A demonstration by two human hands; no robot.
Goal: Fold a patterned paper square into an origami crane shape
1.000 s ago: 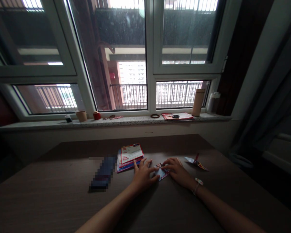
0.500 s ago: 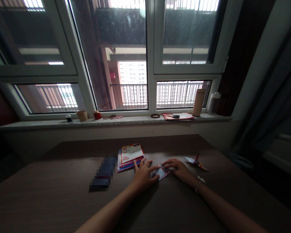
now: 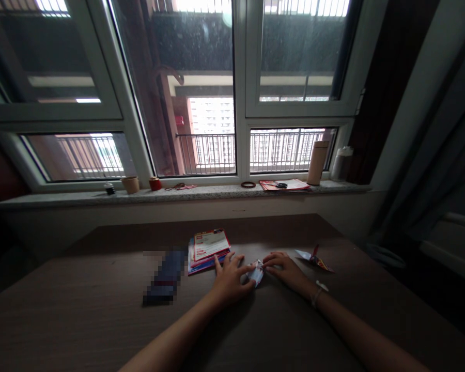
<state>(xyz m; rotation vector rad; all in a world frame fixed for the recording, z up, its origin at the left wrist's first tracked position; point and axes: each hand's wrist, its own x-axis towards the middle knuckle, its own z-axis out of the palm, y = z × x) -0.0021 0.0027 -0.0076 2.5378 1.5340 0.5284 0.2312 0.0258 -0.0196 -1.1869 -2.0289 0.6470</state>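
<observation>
A small folded paper (image 3: 257,275), pale with red-and-blue print, lies on the table between my two hands. My left hand (image 3: 232,277) rests on the table with its thumb and index finger on the paper's left side and its other fingers spread towards the paper stack. Thumb and fingers of my right hand (image 3: 283,267) are pinched at the paper's upper right edge, where a flap is lifted. To the right of that hand sits a folded paper crane (image 3: 314,258) with a red and yellow pattern.
A stack of printed sheets (image 3: 210,248) lies beyond my left hand. Left of it is a blurred dark-blue object (image 3: 166,276). The windowsill (image 3: 213,192) carries a paper cup (image 3: 130,184), a red spool (image 3: 155,183), scissors on papers (image 3: 281,185) and a tan bottle (image 3: 317,163).
The paper's right flap has been lifted and turned leftward, showing more pale surface. My right fingers have shifted slightly and drawn together. My left hand stays in place.
</observation>
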